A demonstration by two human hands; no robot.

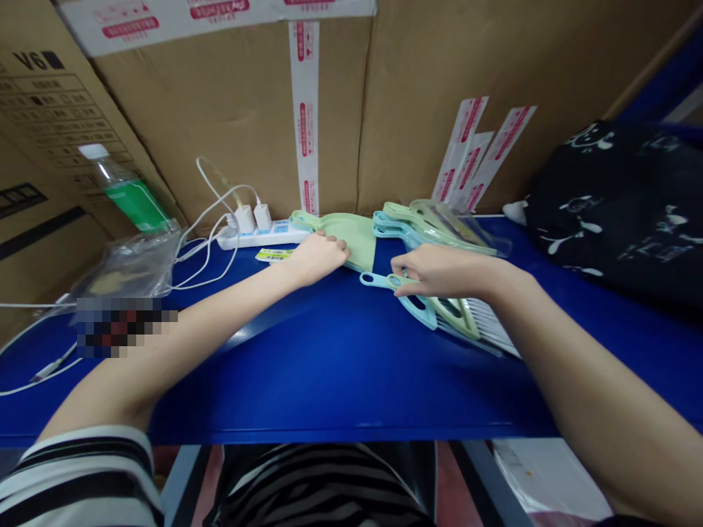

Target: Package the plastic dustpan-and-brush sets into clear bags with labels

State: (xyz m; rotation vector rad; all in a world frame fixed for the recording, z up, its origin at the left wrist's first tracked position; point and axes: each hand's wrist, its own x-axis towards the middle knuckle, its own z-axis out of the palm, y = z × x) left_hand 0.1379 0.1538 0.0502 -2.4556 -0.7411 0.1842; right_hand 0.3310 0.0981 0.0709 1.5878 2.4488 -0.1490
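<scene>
My left hand (320, 258) is closed, its fingers curled on the near edge of a light green dustpan (359, 238) lying at the back of the blue table. Farther right, my right hand (439, 269) pinches the handle of a small green hand brush (461, 320). A light blue hand brush (422, 315) lies against the green one, partly under it. White bristles show below my right wrist. Behind that hand lies a pile of more green and blue pieces with looped handles (391, 224), some in clear plastic.
A white power strip (269, 234) with chargers and loose cables stands at the back left. Nearby are a green-labelled bottle (135, 201) and a clear plastic bag (137, 260). Cardboard boxes (231, 117) wall the back. A black patterned bag (620, 212) sits at the right.
</scene>
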